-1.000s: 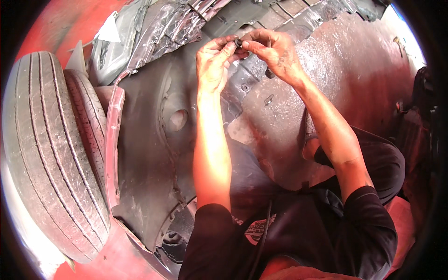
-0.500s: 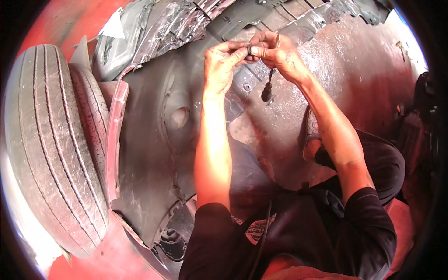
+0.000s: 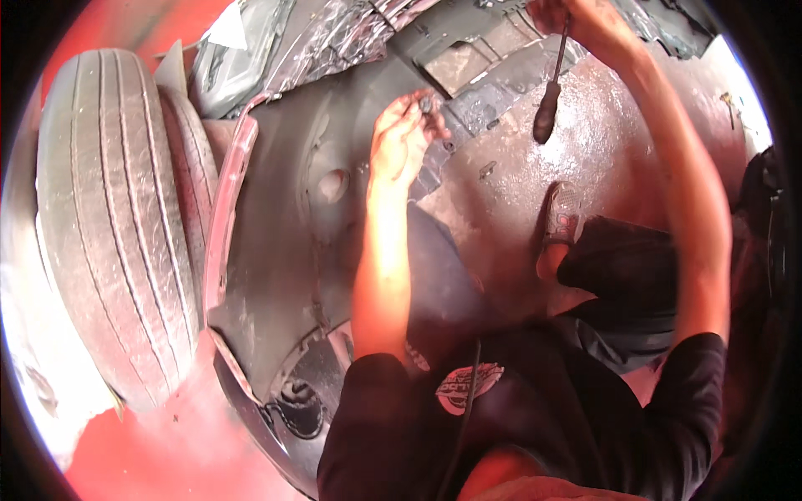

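Note:
My left hand (image 3: 401, 138) is raised over a large black plastic panel (image 3: 276, 209), thumb and fingers closed on a small dark piece (image 3: 425, 106), probably a clip, too small to make out fully. At the top, right of centre, my right hand (image 3: 585, 25) grips the thin shaft of a screwdriver (image 3: 547, 113), whose dark handle hangs downward over the shiny, stained floor (image 3: 501, 209). The right fingertips are partly hidden and blurred near the frame's edge.
Two worn tyres (image 3: 109, 225) stand at the left beside a pink-edged strip (image 3: 230, 209). Dark crumpled parts (image 3: 317, 42) lie along the top. My bent leg and shoe (image 3: 561, 209) are at centre right. A red surface (image 3: 167, 455) shows lower left.
My hands have parted. The right has risen toward the top right with the screwdriver, whose handle moved up. The left has dropped slightly, still pinching the small piece. The view has shifted a little.

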The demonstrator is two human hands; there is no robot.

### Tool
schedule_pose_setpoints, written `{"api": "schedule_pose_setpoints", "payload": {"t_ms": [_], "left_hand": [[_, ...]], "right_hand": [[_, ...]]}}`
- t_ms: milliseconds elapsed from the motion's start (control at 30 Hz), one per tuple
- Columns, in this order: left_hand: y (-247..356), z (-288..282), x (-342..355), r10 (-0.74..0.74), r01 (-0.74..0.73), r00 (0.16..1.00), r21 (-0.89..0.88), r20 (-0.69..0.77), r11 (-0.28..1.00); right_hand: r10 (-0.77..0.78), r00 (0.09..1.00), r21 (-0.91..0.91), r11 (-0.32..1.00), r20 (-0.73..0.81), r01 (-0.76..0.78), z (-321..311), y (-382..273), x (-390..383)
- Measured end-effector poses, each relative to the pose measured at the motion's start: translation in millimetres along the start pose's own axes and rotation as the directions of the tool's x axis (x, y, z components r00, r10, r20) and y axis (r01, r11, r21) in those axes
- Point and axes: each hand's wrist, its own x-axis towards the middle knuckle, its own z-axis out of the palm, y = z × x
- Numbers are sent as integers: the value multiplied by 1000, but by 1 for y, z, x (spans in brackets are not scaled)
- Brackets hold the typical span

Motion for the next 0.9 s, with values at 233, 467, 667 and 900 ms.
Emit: {"api": "schedule_pose_setpoints", "payload": {"t_ms": [233,467,667,900], "left_hand": [[35,-17,-173,239,-19,802,376,-548,926],[18,62,-366,-23,370,448,161,-894,915],[5,185,-540,-129,602,21,-90,-991,793],[-6,310,-640,-201,537,-150,-251,-968,806]], "right_hand": [[326,945,-762,611,-1,-211,25,26,-76],[396,890,-729,675,226,-115,-17,159,-49],[153,974,-789,614,165,37,0,73,-117],[395,917,-670,697,59,-257,25,-64,-235]]}}
